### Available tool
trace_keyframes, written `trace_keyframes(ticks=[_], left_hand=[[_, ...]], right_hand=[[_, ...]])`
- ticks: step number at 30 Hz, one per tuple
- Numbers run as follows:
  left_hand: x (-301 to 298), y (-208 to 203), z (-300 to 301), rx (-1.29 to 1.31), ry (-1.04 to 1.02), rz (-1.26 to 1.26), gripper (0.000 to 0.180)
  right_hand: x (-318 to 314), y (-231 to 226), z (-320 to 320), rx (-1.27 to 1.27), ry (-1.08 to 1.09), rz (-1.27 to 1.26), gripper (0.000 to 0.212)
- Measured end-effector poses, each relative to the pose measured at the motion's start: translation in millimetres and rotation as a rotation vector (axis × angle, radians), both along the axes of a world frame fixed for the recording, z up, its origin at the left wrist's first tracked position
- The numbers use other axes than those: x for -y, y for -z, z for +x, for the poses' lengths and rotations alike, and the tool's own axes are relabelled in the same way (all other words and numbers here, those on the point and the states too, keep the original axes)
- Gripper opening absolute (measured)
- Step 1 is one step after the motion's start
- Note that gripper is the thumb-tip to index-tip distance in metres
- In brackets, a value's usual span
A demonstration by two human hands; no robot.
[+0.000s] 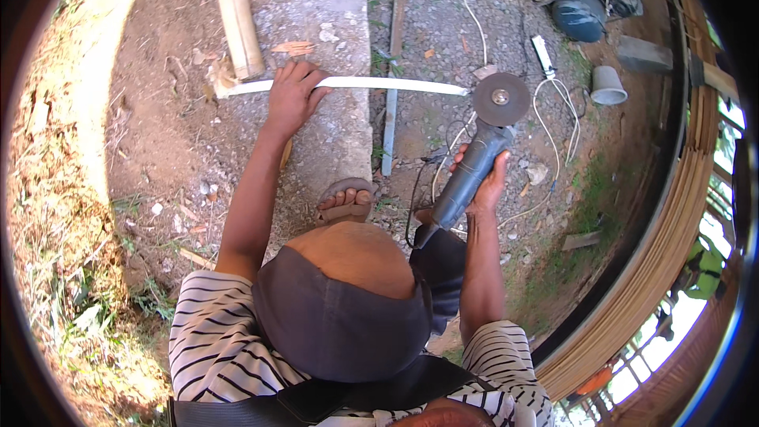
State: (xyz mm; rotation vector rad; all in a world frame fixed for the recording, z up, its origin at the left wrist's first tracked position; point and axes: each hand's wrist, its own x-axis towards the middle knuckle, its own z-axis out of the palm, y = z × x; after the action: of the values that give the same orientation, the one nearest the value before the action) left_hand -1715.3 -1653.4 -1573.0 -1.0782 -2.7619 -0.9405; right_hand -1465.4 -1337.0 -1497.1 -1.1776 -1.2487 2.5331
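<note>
My left hand is closed over a long, narrow white bar, with the fingers over its far side. The bar runs left to right, slightly bowed, across a concrete edge and a grey metal strip. In my right hand is a dark angle grinder, gripped round its body. Its round brown disc faces up, close to the bar's right end. Whether the disc touches the bar, or spins, I cannot tell.
A wooden pole lies beyond my left hand. At the right are a white power strip with loose cable, a whitish bucket and a dark tank. My sandalled foot rests on the concrete. Stacked slats curve along the right.
</note>
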Motion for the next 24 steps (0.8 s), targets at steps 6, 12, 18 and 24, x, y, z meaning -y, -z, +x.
trace_keyframes(ticks=[6,12,18,24], left_hand=[[-8.7,-1.3,1.3,-0.024,0.001,0.023,0.022],[-8.3,-3.2,1.3,-0.021,0.008,0.024,0.024],[-7.1,-4.7,0.6,-0.030,0.010,0.048,0.025],[-1.8,-1.6,2.0,-0.029,-0.008,0.043,0.024]], right_hand=[[-7.3,5.3,13.9,0.039,0.108,0.156,0.075],[-12.7,-6.0,30.9,-0.026,-0.001,0.134,0.064],[-2.9,2.0,33.3,0.070,-0.001,0.192,0.073],[10.2,-6.6,18.4,0.099,-0.095,0.236,0.065]])
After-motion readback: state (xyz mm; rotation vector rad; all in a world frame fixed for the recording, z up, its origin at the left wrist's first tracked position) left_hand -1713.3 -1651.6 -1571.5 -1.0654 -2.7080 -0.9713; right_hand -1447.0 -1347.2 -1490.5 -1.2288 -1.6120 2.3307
